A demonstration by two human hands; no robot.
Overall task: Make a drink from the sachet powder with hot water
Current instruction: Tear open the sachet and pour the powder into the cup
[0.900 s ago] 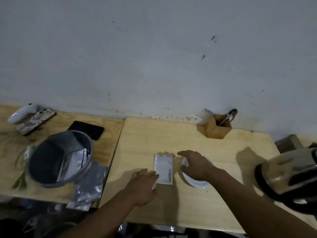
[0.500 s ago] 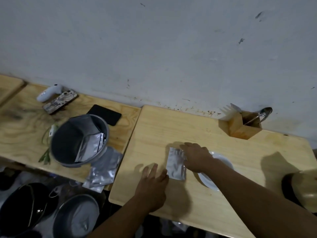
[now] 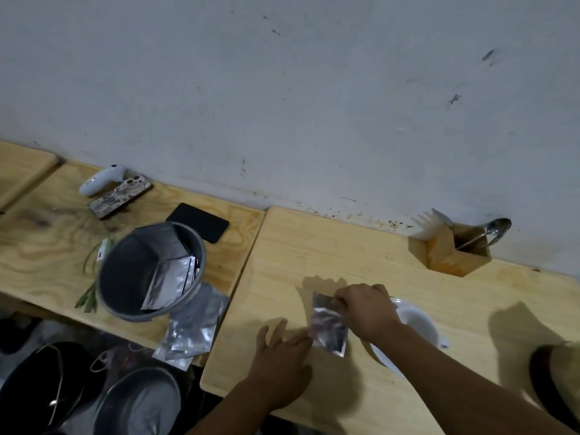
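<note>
A silver foil sachet (image 3: 329, 326) is tilted up off the wooden table (image 3: 314, 246), pinched at its top edge by my right hand (image 3: 365, 309). My left hand (image 3: 281, 356) lies just left of it with fingers spread, a fingertip touching the sachet's lower left edge. A white cup on a white saucer (image 3: 419, 323) stands right behind my right wrist, partly hidden by it. A dark kettle (image 3: 557, 372) shows at the right edge, cut off by the frame.
A grey bucket (image 3: 150, 271) with several foil sachets stands on the left table, more sachets (image 3: 194, 324) lying beside it. A wooden holder (image 3: 452, 249) with a spoon and fork sits by the wall. Phones and a white controller (image 3: 100, 182) lie far left. Pots sit below.
My right hand has taken the sachet by its top edge and lifted it off the table. My left hand has shifted toward it. The view has swung left and down.
</note>
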